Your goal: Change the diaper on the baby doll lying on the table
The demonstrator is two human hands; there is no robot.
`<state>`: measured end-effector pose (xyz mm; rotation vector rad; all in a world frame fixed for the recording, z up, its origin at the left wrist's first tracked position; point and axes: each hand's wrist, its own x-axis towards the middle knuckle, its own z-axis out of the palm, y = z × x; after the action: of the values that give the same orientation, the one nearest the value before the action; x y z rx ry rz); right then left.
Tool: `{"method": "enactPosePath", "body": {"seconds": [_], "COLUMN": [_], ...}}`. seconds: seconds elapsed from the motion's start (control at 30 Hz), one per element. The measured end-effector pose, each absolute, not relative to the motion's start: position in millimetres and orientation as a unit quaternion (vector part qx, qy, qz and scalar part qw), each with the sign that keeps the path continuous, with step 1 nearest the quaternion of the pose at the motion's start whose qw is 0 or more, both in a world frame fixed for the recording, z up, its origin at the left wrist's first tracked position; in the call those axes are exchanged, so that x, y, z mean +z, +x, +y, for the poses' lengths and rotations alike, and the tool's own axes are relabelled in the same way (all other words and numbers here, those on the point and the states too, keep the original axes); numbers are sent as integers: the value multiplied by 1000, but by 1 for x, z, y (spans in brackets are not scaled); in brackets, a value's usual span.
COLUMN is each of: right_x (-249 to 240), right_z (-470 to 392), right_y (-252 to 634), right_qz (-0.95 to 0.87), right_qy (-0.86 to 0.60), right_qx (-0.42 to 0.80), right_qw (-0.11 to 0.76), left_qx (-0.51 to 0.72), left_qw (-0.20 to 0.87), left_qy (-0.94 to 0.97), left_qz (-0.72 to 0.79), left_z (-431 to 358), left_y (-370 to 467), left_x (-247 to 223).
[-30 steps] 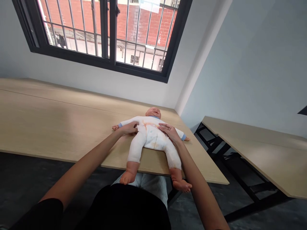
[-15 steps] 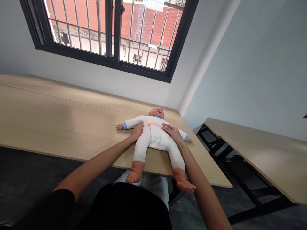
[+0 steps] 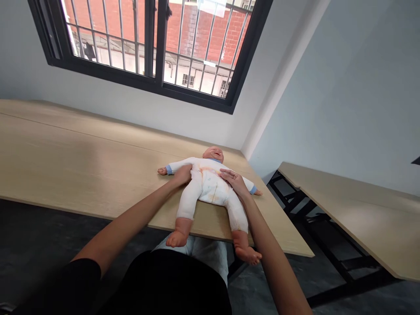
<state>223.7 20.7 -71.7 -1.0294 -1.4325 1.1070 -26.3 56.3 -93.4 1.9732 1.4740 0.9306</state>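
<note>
A baby doll (image 3: 213,188) in a stained white suit with blue cuffs lies on its back on the wooden table (image 3: 124,175), head toward the window and bare feet over the near edge. My left hand (image 3: 183,174) is at the side of the doll's waist, its fingers curled against the suit and partly hidden. On the other side, my right hand (image 3: 233,179) rests on the doll's torso with its fingers stretched out flat.
A second wooden table (image 3: 354,205) with black legs stands at the right, across a gap. Behind the first table is a wall with a dark-framed, barred window (image 3: 197,96).
The doll's legs and feet have shifted slightly left. My left hand has moved a little left and up along its side; my right hand stays on the torso.
</note>
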Motion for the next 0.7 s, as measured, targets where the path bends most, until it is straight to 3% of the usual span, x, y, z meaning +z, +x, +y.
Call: {"method": "enactPosePath", "body": {"seconds": [0.23,0.53,0.7], "right_x": [-75,-72,-71], "right_z": [25,21,21], "right_y": [227,225,224], "right_qz": [-592,-590,-584], "right_qy": [-423,-421,-422], "right_qx": [472,466,472], "right_qw": [498,508,508], "left_qx": [225,139,94], "left_qw": [319,262,291], "left_qy": [738,731,724], "left_qz": [550,615,618], "left_z": [61,53,48], "left_y": [-48,-67,-82], "left_x": [-82,-64,-56]}}
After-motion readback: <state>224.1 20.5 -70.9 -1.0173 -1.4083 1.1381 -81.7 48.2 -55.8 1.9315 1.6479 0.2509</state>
